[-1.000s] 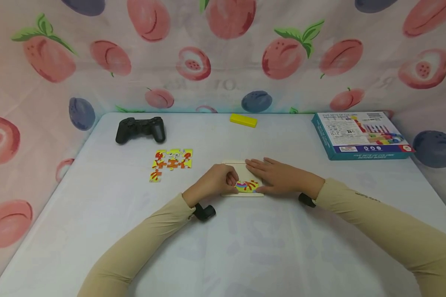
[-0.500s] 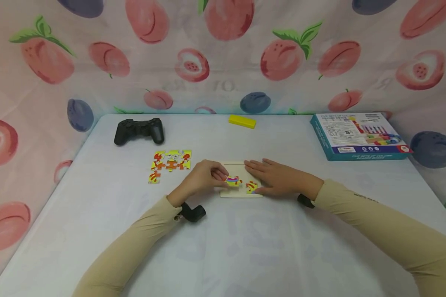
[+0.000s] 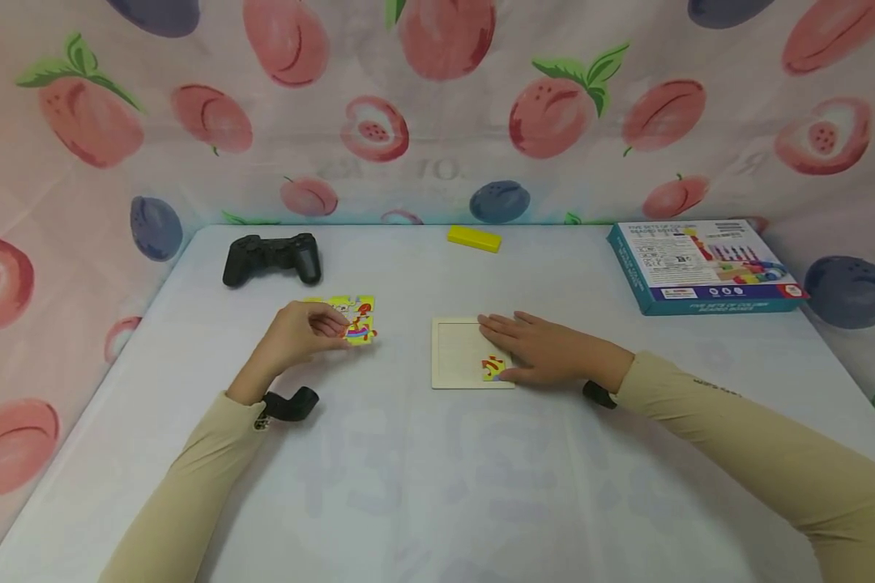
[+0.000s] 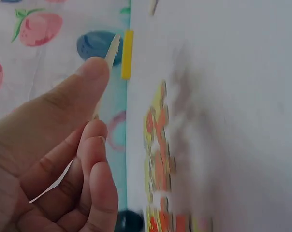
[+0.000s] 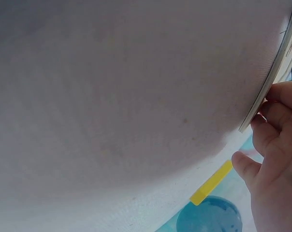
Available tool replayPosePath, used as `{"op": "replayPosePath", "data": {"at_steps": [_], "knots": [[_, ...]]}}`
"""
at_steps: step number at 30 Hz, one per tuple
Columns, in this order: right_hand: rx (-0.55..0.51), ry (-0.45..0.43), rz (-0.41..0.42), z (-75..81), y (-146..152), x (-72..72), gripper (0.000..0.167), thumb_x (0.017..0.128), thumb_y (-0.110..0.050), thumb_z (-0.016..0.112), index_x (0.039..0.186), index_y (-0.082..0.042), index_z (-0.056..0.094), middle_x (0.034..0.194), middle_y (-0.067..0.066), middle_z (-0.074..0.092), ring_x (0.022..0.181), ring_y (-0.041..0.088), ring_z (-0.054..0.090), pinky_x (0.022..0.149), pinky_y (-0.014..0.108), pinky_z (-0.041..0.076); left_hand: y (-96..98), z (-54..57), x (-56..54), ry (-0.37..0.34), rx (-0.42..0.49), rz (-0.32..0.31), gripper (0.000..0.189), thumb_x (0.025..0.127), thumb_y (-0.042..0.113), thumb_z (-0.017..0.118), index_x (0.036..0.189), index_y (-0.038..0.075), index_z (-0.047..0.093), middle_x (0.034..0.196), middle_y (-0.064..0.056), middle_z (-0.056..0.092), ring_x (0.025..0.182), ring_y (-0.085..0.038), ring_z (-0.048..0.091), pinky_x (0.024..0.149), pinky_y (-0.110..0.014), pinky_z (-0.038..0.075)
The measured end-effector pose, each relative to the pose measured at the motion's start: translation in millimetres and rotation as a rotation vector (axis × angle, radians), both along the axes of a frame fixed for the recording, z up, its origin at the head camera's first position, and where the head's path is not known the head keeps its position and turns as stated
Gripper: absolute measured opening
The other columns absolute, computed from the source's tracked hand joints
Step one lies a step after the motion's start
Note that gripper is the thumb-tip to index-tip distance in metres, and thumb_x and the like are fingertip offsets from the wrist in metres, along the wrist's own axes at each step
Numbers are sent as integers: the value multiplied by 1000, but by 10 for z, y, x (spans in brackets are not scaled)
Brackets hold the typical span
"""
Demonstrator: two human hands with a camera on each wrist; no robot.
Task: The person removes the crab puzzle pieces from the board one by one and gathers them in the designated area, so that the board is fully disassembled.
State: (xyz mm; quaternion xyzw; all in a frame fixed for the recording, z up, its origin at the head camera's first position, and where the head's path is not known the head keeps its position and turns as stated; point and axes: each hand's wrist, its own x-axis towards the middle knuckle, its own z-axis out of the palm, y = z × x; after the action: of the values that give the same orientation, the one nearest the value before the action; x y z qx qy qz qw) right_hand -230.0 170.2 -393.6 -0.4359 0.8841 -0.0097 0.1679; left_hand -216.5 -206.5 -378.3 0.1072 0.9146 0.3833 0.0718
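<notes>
My left hand (image 3: pixel 302 334) pinches a yellow jigsaw piece with a rainbow stripe (image 3: pixel 360 334) between thumb and fingers. Seen edge-on in the left wrist view, that jigsaw piece (image 4: pixel 113 48) is raised above the table. Behind and partly hidden by this hand are the joined jigsaw pieces (image 3: pixel 365 304), yellow with red and orange shapes. My right hand (image 3: pixel 547 348) lies with extended fingers over the right side of a pale wooden puzzle tray (image 3: pixel 452 348). One yellow-and-red jigsaw piece (image 3: pixel 492 368) sits in the tray's lower right, beside the right thumb.
A black game controller (image 3: pixel 271 257) lies at the back left. Near the table's far edge is a yellow block (image 3: pixel 474 238). A flat teal-sided box (image 3: pixel 707 267) stands at the back right, and a fruit-patterned cloth (image 3: pixel 437 129) hangs behind the table.
My left hand has lifted the rainbow jigsaw piece out of the tray and carried it left to the joined pieces. The right hand stays at the tray.
</notes>
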Motion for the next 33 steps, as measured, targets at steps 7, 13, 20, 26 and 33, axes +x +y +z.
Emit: {"op": "replayPosePath", "data": {"at_steps": [7,13,20,26,33], "knots": [[4,11,7,-12,1,0,76,95,-50,45,151,-7,14,159,6,10,146,23,15,117,47,17,-267,-42,61,-51,-73,7,31,70,14,82,94,-1,69,81,-10,67,72,-12,58,64,-19,47],[10,18,11,-1,-4,6,76,95,-49,44,151,-7,15,159,7,11,146,23,15,117,48,17,-321,-72,67,-67,-96,13,31,70,15,82,94,0,70,80,-8,67,71,-12,57,64,-19,46],[6,6,2,-4,-9,4,76,95,-49,45,151,-7,14,159,6,10,146,23,15,117,47,16,-316,-86,31,-75,-140,24,29,70,13,82,93,-1,70,79,-8,67,69,-9,56,63,-18,44],[11,14,7,-1,-14,7,76,95,-49,45,151,-7,14,159,7,10,146,23,15,117,48,17,-310,-97,3,-83,-161,22,28,71,11,81,93,-2,70,80,-8,66,69,-9,54,64,-19,44],[14,9,6,33,-18,19,77,95,-49,46,150,-6,15,159,7,10,146,24,15,117,48,17,-298,-109,-23,-93,-172,25,29,70,11,82,93,-2,70,79,-8,66,70,-10,53,63,-19,43]]}}
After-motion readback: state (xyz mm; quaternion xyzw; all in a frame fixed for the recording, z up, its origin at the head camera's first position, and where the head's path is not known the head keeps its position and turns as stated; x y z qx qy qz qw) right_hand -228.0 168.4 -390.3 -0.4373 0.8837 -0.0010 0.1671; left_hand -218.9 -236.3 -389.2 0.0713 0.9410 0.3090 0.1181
